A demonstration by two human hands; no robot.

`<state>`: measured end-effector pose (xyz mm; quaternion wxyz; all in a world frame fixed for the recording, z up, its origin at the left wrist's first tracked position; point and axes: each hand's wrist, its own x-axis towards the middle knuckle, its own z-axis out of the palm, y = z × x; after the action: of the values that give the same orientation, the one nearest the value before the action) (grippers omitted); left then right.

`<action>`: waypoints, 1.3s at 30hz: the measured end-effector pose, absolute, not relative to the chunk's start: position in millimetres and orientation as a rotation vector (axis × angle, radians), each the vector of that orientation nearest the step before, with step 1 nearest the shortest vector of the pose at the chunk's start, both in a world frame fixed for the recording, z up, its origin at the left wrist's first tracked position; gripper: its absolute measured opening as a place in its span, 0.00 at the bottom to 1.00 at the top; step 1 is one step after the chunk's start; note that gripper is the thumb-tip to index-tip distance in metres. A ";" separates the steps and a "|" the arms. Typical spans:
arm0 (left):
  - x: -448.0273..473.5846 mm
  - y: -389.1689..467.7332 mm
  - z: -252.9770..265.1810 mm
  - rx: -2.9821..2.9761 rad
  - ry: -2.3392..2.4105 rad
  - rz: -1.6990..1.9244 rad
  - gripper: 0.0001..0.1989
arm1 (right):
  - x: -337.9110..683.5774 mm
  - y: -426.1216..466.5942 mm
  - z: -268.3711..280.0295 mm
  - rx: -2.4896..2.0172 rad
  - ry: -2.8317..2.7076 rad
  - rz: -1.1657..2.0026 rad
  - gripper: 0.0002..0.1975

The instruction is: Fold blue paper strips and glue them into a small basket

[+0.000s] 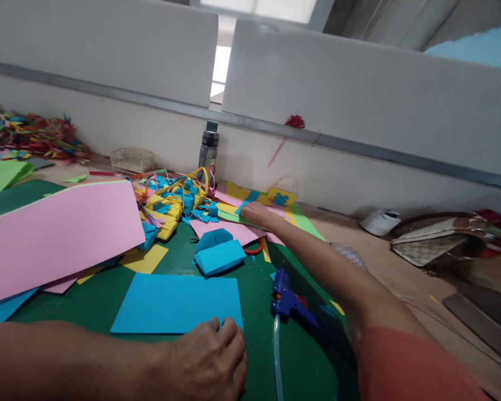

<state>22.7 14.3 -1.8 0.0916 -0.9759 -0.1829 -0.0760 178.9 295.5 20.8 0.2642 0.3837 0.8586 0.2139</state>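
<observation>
My left hand (pixel 217 356) is at the front with its fingers curled, over the lower right corner of a flat blue paper sheet (pixel 179 303). Whatever its fingertips hold is hidden. Stretched far forward, my right hand (pixel 255 214) is closed at a blue paper strip (pixel 250 199), above layered sheets at the back. Between the hands lies a folded blue paper piece (pixel 219 256) with a rounded flap. A blue glue gun (pixel 286 301) with a clear glue stick in its rear rests beside my right forearm.
A large pink sheet (pixel 67 234) covers the left of the green mat (pixel 183 259). Small yellow and blue paper bags (pixel 171 206) are heaped behind, near a bottle (pixel 209 147). A handbag (pixel 438 239) and white object (pixel 379 221) stand at right, against the wall side.
</observation>
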 end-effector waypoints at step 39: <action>19.1 29.9 -1.5 -2.964 -0.580 -0.235 0.08 | 170.6 323.7 36.0 1.220 2.420 0.196 0.16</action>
<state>19.1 29.9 -1.5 0.0562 -0.9769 -0.1912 -0.0774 170.6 323.7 36.0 0.2104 0.4389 0.8707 0.0706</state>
